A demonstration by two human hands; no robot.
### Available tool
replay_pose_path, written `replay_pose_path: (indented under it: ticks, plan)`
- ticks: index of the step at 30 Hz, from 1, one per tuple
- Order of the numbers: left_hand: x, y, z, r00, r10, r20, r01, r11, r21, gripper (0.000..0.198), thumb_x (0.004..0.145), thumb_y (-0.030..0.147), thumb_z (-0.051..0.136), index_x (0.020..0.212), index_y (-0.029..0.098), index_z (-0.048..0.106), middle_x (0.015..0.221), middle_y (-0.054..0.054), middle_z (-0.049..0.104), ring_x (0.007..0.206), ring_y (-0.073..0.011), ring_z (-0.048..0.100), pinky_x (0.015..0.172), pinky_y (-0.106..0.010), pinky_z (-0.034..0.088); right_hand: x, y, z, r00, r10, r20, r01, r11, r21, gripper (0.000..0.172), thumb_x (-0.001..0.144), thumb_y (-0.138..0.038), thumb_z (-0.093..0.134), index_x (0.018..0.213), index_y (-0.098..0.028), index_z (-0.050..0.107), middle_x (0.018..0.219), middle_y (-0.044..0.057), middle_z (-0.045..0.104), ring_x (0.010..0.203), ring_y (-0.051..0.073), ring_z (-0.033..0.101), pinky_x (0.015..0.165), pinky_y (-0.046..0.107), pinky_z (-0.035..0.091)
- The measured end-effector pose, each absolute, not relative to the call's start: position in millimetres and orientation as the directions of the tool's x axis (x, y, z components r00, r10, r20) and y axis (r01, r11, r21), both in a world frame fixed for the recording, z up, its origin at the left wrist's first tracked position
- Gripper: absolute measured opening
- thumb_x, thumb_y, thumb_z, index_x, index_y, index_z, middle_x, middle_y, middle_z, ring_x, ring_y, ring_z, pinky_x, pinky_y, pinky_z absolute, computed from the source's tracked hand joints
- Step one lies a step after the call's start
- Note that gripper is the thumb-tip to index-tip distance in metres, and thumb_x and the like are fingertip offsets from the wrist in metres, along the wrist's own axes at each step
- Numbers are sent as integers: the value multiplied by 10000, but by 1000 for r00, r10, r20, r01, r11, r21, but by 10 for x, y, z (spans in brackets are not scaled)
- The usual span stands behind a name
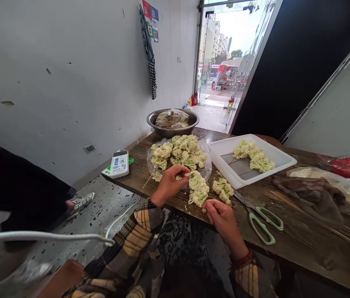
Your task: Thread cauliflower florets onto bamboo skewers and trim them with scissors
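Small street-side food shop, used as a kitchen. Plain to see from the wooden table (302, 244) heaped with cauliflower (184, 151), a white tray (221, 155), a big metal bowl (168, 131), green scissors (251, 207), and an open glass door (224, 49) onto a street (215, 101) with stalls.

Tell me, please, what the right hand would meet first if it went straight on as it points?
The right hand points up-left at the cauliflower floret just ahead; it would likely meet that first, though the gap is hard to judge.
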State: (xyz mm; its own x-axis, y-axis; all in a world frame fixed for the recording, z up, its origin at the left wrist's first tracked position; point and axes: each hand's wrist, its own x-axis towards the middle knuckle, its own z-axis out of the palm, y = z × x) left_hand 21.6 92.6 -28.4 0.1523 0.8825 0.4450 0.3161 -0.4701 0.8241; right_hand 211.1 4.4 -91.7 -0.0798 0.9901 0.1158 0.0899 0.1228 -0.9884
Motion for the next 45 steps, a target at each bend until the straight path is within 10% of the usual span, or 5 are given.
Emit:
replay_pose_path:
  ticks: [24,30,45]
  plan:
    - [152,821,-50,336,908,253,123,-308,943,147,684,260,718,802,172,723,802,-53,684,734,-164,588,696,-271,480,2113,-8,-889,-84,982,170,121,180,-976,348,913,-462,480,757,-176,602,464,-64,422,440,96,384,460,222,288]
    - [281,735,-185,140,983,117,-160,-94,983,308,751,455,673,832,158,691,823,-41,643,711,-121,561,667,-235,469,2107,-1,-944,-73,978,195,124,203,-971,349,917,-454,472,738,-178,589,461,-66,422,436,89,379,460,220,284]
    - [498,695,-212,107,992,63,-169,-44,985,212,666,342,715,631,155,623,610,20,506,590,-91,404,568,-222,333,2122,-32,-976,-86,978,192,157,204,-966,328,936,-427,457,745,-181,561,486,-73,401,450,89,374,473,229,268]
